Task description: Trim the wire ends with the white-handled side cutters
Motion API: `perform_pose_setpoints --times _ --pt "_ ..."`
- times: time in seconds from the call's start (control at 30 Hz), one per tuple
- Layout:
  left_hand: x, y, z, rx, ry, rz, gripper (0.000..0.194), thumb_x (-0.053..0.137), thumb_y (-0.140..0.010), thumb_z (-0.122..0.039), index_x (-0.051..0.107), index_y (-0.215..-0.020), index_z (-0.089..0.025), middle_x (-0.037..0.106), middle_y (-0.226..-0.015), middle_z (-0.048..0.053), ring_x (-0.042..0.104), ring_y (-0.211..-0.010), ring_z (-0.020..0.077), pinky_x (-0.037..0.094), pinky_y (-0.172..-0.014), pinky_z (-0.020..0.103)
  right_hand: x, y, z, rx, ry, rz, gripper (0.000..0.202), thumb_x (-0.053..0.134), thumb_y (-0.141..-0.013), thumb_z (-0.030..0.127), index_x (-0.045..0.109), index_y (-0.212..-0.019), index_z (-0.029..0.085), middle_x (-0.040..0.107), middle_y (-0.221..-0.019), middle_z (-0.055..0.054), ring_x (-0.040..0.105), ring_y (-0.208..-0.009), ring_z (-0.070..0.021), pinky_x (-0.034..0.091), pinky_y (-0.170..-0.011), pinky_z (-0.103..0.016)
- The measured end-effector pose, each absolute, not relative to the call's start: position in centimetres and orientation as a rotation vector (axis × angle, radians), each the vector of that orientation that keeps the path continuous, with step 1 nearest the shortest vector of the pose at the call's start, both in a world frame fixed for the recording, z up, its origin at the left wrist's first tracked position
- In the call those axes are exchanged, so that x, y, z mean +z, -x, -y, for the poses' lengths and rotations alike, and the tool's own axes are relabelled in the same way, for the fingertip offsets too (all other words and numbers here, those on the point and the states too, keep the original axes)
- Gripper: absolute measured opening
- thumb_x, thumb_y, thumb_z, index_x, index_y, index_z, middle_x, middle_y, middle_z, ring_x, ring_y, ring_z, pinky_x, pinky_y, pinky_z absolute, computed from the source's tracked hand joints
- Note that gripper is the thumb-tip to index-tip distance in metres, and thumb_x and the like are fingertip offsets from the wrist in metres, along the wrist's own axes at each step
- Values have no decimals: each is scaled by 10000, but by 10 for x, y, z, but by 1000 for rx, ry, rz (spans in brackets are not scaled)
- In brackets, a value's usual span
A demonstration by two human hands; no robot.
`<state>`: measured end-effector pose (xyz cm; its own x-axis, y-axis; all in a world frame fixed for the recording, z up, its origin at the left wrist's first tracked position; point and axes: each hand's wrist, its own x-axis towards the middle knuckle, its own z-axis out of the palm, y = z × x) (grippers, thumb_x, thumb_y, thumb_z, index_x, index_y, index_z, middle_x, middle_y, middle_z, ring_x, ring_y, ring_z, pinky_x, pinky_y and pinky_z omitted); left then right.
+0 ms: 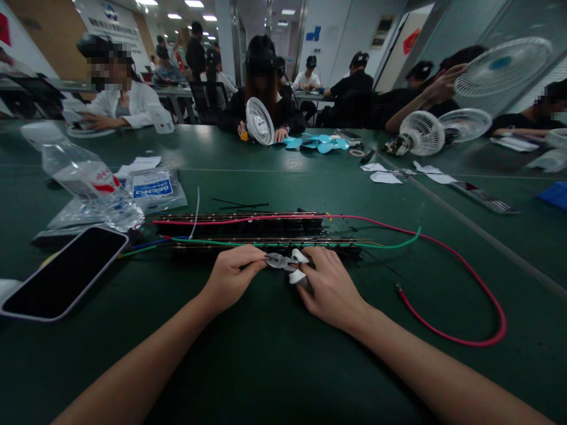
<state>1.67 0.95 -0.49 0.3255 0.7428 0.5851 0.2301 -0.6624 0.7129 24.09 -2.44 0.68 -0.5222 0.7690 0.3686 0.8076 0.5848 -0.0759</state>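
Note:
My right hand [330, 283] is wrapped round the white handles of a pair of small cutting pliers [279, 261], whose grey jaws point left. The handles stand apart. My left hand [234, 273] is closed in a pinch at the tips of the jaws; whatever lies between its fingers is too small to make out. Just beyond both hands are two long black strips [239, 226] lying side by side, with metal rails along their tops. Along them run a red cable [363, 218] and a green wire [305, 244]. A white cable tie [196, 212] sticks up from the strips.
To the left are a phone [66, 274], a clear plastic bottle [88, 177] and a plastic bag with a blue label [153, 184]. The red cable's free end curls round at right. Across the green table, people handle white fans [260, 122] and blue blades [319, 143].

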Motion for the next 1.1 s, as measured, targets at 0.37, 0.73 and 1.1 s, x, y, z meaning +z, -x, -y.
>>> perform_pose_setpoints --times 0.37,0.73,1.1 --pt "-4 -17 -8 1300 -2066 -866 145 614 -834 -61 732 -848 -146 728 -820 60 661 -767 164 535 -709 281 8 -240 25 -128 1239 2444 167 545 -819 206 640 -927 122 532 -1098 -172 476 -995 -284 435 -850 -442" --pt "-6 -16 -10 1296 -2060 -852 164 614 -831 -49 731 -866 -159 727 -833 52 660 -781 162 534 -717 279 7 -240 24 -162 1241 2451 164 560 -812 212 647 -925 131 545 -1075 -163 488 -961 -277 441 -810 -432" --pt "-5 -17 -9 1294 -2061 -845 167 612 -836 -45 731 -851 -162 724 -812 48 657 -765 158 530 -700 272 5 -239 22 -172 1233 2445 143 576 -812 214 664 -896 140 559 -1047 -154 494 -958 -276 448 -796 -432"
